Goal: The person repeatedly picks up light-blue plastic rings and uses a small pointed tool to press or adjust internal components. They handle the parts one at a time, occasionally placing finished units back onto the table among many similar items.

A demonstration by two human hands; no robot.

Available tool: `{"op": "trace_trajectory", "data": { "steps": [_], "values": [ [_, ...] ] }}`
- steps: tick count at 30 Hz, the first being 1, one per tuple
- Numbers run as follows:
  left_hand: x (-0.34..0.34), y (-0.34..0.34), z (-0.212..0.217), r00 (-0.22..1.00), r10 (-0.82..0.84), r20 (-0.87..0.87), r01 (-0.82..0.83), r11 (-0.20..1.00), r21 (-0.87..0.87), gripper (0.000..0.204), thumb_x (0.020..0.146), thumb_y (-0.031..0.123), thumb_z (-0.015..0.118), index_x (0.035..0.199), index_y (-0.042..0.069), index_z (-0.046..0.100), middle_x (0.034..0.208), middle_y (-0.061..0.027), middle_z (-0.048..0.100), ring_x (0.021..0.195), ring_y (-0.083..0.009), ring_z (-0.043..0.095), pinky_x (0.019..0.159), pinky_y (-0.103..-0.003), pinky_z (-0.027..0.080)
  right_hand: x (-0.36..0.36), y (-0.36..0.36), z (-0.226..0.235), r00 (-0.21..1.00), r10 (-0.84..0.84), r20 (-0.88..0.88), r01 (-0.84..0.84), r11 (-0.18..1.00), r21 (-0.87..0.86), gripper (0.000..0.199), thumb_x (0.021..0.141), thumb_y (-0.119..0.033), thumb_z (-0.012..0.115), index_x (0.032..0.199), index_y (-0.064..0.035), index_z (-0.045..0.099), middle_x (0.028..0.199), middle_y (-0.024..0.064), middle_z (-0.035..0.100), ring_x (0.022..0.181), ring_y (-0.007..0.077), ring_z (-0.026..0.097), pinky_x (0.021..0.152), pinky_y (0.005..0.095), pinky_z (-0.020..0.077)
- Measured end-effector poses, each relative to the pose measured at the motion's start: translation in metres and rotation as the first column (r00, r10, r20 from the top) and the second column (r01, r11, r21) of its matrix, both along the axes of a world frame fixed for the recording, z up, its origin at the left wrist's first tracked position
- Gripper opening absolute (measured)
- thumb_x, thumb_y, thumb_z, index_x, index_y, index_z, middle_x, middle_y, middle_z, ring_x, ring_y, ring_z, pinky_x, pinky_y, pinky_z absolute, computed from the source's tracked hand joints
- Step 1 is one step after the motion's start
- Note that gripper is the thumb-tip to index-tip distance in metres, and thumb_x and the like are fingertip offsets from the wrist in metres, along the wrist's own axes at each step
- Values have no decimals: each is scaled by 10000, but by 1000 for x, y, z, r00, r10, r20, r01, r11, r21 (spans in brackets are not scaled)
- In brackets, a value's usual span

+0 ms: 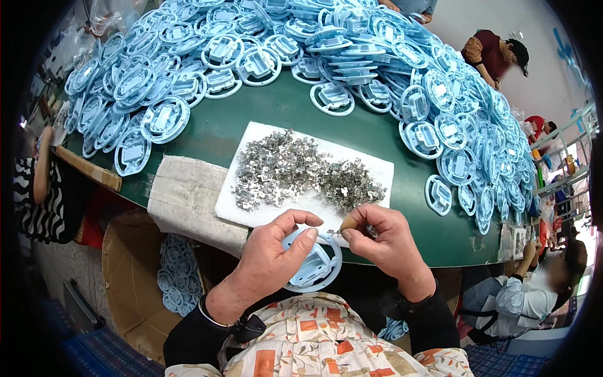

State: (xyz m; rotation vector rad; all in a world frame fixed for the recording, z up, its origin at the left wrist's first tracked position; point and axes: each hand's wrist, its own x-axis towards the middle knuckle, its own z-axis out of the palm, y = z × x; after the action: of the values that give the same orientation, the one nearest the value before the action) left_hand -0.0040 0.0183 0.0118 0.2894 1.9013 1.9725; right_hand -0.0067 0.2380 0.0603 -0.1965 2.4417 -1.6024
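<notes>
My left hand (273, 254) holds a round light-blue plastic part (314, 264) with a raised rectangular middle, just below the table's near edge. My right hand (386, 242) pinches a small silver metal clip (335, 232) between thumb and fingertips, right at the top rim of that blue part. A brown finger cot covers one right fingertip. Just beyond both hands lies a white foam pad (251, 207) carrying a heap of the same small metal clips (295, 173).
A green table (402, 220) holds a large pile of round blue plastic parts (352, 63) along its far side and right. A cardboard box (135, 276) with more blue parts stands lower left. A grey cloth (185, 195) drapes the edge. Other people sit at left, right and far right.
</notes>
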Motion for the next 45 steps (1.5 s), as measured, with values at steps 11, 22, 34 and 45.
{"op": "trace_trajectory", "data": {
  "steps": [11, 22, 34, 45],
  "values": [
    [2, 21, -3, 960, 229, 160, -273, 888, 371, 337, 1087, 137, 471, 1410, 43, 452, 1029, -14, 640, 931, -37, 581, 815, -207, 492, 49, 17, -34, 984, -172, 48, 176, 903, -392, 61, 852, 28, 652, 901, 1, 677, 1297, 84, 495, 967, 70, 520, 787, 223, 445],
    [-3, 31, -2, 981, 75, 181, -146, 893, 426, 434, 1059, 171, 551, 1432, 21, 386, 1303, -89, 528, 1159, -91, 528, 966, -263, 475, 49, 32, -38, 974, 34, 224, 67, 899, -432, 48, 876, -30, 658, 922, -17, 665, 1012, 2, 550, 872, 63, 512, 744, 223, 435],
    [-25, 32, 18, 960, -158, 231, 88, 954, 287, 477, 886, 107, 790, 1259, 34, 502, 1117, -55, 637, 1013, -121, 646, 932, -278, 556, 39, 66, -10, 993, 74, 90, -40, 941, -336, 43, 863, -33, 661, 905, -24, 668, 1075, 48, 575, 950, 94, 552, 841, 253, 452],
    [-24, 38, 10, 853, -444, 273, 409, 895, 178, 604, 895, 134, 777, 1399, 0, 470, 1103, -29, 633, 983, -87, 605, 879, -255, 512, 46, 68, -9, 983, 90, 158, -47, 965, -259, 21, 863, -29, 670, 879, -17, 669, 1046, 11, 566, 852, 63, 524, 718, 221, 441]
  ]
}}
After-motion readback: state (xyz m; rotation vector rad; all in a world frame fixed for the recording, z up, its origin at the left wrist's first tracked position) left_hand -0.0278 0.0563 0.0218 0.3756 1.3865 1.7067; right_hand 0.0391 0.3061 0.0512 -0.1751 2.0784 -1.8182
